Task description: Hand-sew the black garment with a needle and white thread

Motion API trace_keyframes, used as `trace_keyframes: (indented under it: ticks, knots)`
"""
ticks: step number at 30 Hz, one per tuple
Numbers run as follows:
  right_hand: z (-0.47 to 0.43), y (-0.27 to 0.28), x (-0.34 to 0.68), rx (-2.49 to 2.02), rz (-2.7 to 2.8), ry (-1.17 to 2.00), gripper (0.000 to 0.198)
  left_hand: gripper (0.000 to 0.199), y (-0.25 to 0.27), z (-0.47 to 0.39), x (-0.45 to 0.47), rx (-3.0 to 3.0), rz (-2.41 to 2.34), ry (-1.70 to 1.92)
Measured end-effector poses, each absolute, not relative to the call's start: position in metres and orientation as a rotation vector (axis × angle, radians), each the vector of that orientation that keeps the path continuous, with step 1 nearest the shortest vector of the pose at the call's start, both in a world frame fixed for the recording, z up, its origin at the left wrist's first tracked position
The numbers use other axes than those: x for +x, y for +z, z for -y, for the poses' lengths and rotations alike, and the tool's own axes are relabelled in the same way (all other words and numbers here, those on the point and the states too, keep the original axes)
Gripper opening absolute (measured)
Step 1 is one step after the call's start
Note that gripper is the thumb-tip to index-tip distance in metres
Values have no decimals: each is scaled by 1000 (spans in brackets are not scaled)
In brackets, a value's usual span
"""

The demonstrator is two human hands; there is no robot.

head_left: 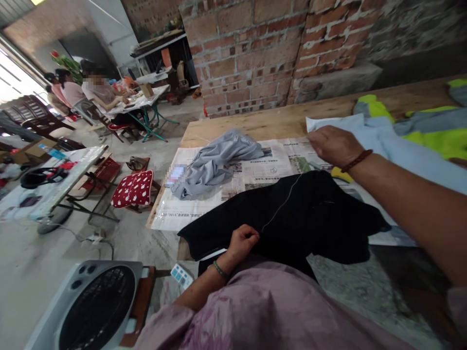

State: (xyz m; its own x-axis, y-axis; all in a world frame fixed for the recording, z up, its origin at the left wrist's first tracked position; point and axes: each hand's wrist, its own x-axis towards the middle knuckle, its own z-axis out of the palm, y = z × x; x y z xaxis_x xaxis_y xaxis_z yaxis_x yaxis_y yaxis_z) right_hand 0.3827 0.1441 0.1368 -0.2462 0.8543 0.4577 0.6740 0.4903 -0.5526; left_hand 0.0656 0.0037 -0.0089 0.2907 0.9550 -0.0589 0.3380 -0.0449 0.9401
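Observation:
A black garment lies over the table's front edge and hangs toward my lap. My left hand, a green bracelet on its wrist, pinches the black cloth between thumb and fingers. From near those fingertips a pale thread runs up and right across the black cloth toward my right hand. That right hand is raised above the table with its fingers closed, in front of a light blue cloth. Whatever sits between its fingers is too small to make out. Part of a yellow item shows under the right wrist.
Newspaper covers part of the wooden table, with a crumpled grey garment on it. Yellow-and-grey clothes lie far right. A fan and a red stool stand left. Several people sit at a back table.

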Motion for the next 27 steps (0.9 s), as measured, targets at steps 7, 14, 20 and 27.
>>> trace_keyframes:
  ticks: [7,14,20,27]
  knots:
    - [-54,64,288,-1269,2139,599,22,8,-10,-6,62,1620,-1252,776]
    - [-1,0,248,-1382,2186,729,18,10,-13,-6,64,1761,-1178,804]
    - [-10,-14,259,-1503,1994,836,18,22,1,-2,26,2288,-1233,243]
    - [-19,-16,272,-1674,1827,1091,21,16,7,-7,-57,2383,-1657,-158]
